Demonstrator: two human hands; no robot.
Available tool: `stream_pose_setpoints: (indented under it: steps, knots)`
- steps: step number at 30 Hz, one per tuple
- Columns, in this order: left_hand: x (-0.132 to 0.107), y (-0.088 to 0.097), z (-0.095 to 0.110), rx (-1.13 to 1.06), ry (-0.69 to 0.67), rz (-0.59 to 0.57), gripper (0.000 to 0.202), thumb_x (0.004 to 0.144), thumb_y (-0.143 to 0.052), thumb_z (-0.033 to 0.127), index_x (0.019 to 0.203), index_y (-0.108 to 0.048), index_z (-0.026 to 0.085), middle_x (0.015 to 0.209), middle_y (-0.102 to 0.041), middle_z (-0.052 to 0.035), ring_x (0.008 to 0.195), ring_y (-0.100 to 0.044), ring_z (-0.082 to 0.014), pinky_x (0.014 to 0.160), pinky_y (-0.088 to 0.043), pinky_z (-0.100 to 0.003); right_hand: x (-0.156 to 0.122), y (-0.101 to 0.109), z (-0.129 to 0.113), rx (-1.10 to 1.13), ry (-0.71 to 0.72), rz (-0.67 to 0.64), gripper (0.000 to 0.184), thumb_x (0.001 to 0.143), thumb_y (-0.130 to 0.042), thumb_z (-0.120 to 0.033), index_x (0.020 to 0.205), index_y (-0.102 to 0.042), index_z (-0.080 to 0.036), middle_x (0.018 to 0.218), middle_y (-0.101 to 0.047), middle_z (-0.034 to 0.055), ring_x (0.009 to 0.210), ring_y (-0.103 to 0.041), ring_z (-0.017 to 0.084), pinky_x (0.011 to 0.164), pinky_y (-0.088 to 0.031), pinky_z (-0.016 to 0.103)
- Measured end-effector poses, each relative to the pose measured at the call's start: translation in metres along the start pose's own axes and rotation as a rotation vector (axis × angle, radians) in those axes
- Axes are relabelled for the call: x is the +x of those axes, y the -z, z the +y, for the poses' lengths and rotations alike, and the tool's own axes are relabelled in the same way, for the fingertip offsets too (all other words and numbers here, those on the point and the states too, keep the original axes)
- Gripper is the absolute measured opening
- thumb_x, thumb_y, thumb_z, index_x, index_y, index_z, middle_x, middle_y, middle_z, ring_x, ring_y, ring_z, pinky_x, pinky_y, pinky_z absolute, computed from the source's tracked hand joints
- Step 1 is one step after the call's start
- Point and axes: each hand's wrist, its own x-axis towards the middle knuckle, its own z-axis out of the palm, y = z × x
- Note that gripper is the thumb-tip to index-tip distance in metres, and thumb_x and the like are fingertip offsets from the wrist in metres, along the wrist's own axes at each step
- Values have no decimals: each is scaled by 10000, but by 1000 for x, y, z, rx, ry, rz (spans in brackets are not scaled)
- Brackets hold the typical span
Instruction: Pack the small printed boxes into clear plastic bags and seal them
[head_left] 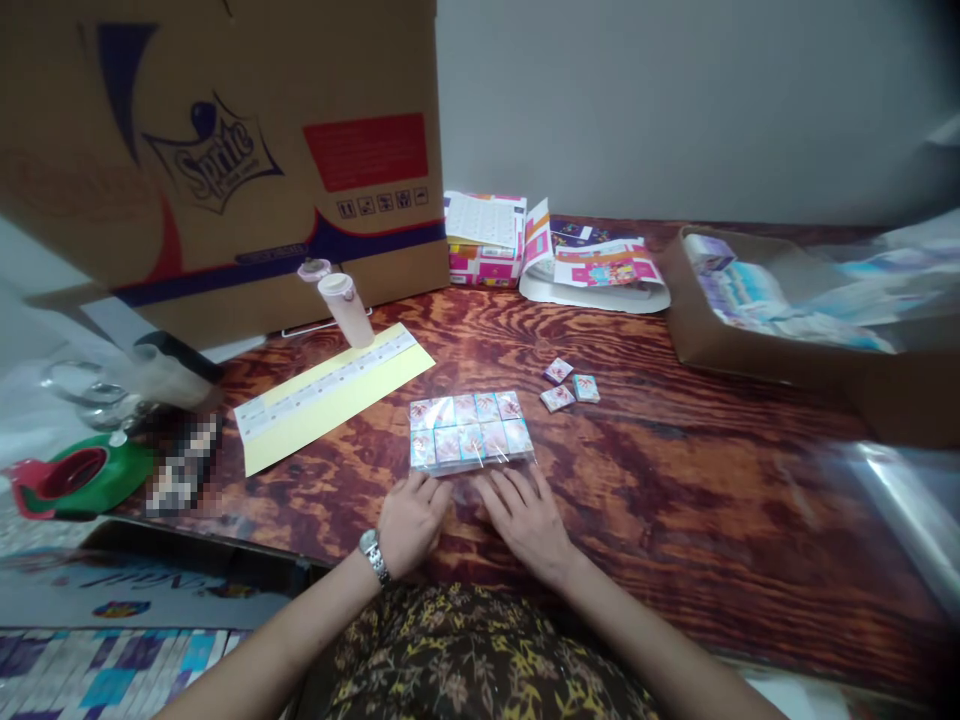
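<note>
The film-wrapped pack [471,432] is lying just beyond the left hand [415,520] and the right hand [529,522], probably handling light, slippery and crushable, its short ends offering the surest hold; it is showing two rows of pastel boxes [465,407]; left fingers are resting curled, right ones spread, whether gripping I cannot tell

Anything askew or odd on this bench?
Mildly: three small boxes lie loose at mixed angles, right of and beyond the pack, whose contents sit in two neat rows. The yellow sheet also lies slanted. No spill visible.
</note>
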Motion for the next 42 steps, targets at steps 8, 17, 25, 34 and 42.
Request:
stream_pose_setpoints:
  steps: [8, 17, 25, 34, 42]
  knots:
    - [3, 4, -9, -51, -19, 18, 345, 843, -419, 293, 1149, -483, 147, 896, -586, -85, 866, -474, -226, 686, -420, -343, 22, 4, 25, 53, -20, 9, 207, 887, -421, -142, 944, -616, -184, 799, -621, 39, 794, -509, 155, 938, -292, 360]
    - [0, -11, -7, 235, -66, 128, 171, 857, -434, 184, 982, -549, 175, 1004, -594, -90, 956, -513, -229, 696, -399, -338, 32, 12, 45, 73, 93, -43, 171, 865, -450, -147, 891, -613, -188, 835, -577, 57, 810, -491, 172, 788, -381, 335]
    - [12, -18, -31, 71, -301, 131, 157, 867, -407, 139, 937, -547, 139, 1167, -566, -109, 1078, -493, -211, 897, -385, -373, 36, -2, 56, 161, 291, -74, 163, 874, -436, -158, 926, -588, -183, 1158, -568, 82, 1105, -458, 184, 956, -360, 392]
    - [24, -16, -47, -209, -230, 12, 214, 888, -311, 138, 975, -506, 153, 833, -621, -59, 816, -552, -153, 736, -447, -285, 49, 1, 63, 163, 213, -275, 212, 899, -346, -130, 943, -551, -165, 819, -620, 47, 783, -549, 150, 738, -399, 255]
    - [53, 6, -63, -482, 48, -220, 226, 902, -302, 290, 897, -515, 213, 721, -609, 2, 642, -554, -123, 593, -363, -221, 72, 5, 64, 159, -34, -504, 191, 909, -332, -226, 953, -513, -183, 771, -627, 42, 664, -548, 140, 561, -292, 227]
